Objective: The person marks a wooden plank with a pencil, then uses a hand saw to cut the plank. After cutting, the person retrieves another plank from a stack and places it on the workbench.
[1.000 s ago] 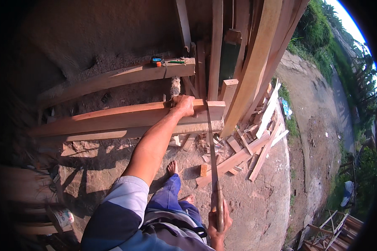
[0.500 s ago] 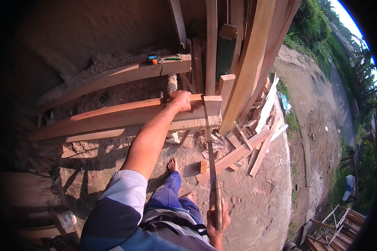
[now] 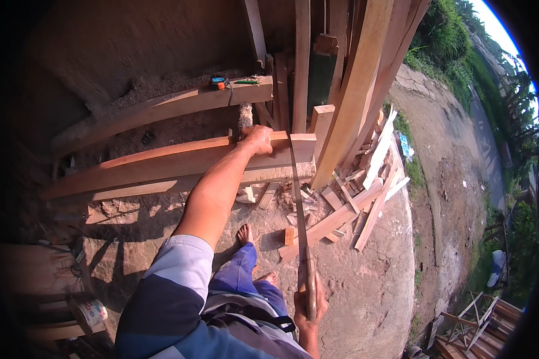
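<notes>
My left hand (image 3: 256, 139) grips the upper edge of a pale reddish board (image 3: 161, 161), which lies on another timber, near its right end. My right hand (image 3: 310, 299) is closed round the wooden handle of a long handsaw (image 3: 299, 215). The narrow blade runs away from me to the board, crossing it just right of my left hand. On a parallel beam (image 3: 138, 113) behind it lie a blue-and-orange tape measure (image 3: 218, 82) and a green pencil (image 3: 245, 82). A rough round wooden piece (image 3: 245, 114) shows between the beams, above my left hand.
Tall planks (image 3: 353, 78) lean upright at upper right. Offcuts (image 3: 365, 203) lie heaped on the concrete ground (image 3: 365, 287) near my bare feet (image 3: 244, 234). A dirt path (image 3: 449, 179) with greenery runs down the right; wooden items (image 3: 54, 287) stand at lower left.
My right hand with the saw has moved slightly forward, toward the board. My left hand stays on the board, while the whole view has shifted a little.
</notes>
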A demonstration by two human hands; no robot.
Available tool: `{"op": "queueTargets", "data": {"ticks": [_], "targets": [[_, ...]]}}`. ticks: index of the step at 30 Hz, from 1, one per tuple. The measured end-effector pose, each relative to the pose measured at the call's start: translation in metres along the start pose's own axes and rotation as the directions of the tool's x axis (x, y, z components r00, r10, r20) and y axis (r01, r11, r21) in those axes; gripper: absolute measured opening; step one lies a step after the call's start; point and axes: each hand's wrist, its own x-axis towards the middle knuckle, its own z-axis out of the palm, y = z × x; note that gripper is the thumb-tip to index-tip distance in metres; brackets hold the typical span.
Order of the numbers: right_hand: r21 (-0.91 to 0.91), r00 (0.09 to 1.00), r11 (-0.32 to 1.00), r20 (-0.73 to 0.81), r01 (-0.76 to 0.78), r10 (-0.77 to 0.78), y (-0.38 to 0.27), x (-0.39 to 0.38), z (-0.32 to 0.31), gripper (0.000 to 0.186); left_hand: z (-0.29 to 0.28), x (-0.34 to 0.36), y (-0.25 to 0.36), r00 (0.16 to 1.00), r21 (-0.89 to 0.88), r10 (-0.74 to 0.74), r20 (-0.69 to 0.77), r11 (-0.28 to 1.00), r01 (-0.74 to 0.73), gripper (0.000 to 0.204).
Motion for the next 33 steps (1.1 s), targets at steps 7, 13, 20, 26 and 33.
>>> {"op": "queueTargets", "data": {"ticks": [7,13,20,26,33], "targets": [[0.176,0.963,0.948,-0.097,0.265,-0.251,-0.013,0.229,0.1,0.061,0.04,-0.002,-0.006,0.983,0.027,-0.096,-0.156,0.995,0.101,0.023],[0.116,0.987,0.98,-0.025,0.161,-0.159,0.006,0.129,0.059,0.067,0.014,-0.008,-0.004,0.994,0.053,-0.024,-0.109,0.998,0.03,0.026],[0.149,0.999,0.989,0.036,-0.02,0.015,-0.024,0.089,0.028,0.061,0.036,-0.004,-0.008,0.984,0.025,-0.043,-0.171,0.999,0.048,0.024],[0.165,0.987,0.973,-0.061,0.158,-0.15,0.004,0.25,0.114,0.058,0.053,0.001,-0.017,0.976,0.123,-0.078,-0.204,0.987,0.104,0.023],[0.095,1.0,0.995,0.003,0.006,-0.006,-0.016,-0.003,-0.018,0.06,-0.005,0.002,0.002,0.996,0.006,-0.051,0.074,0.999,0.051,0.041]]}}
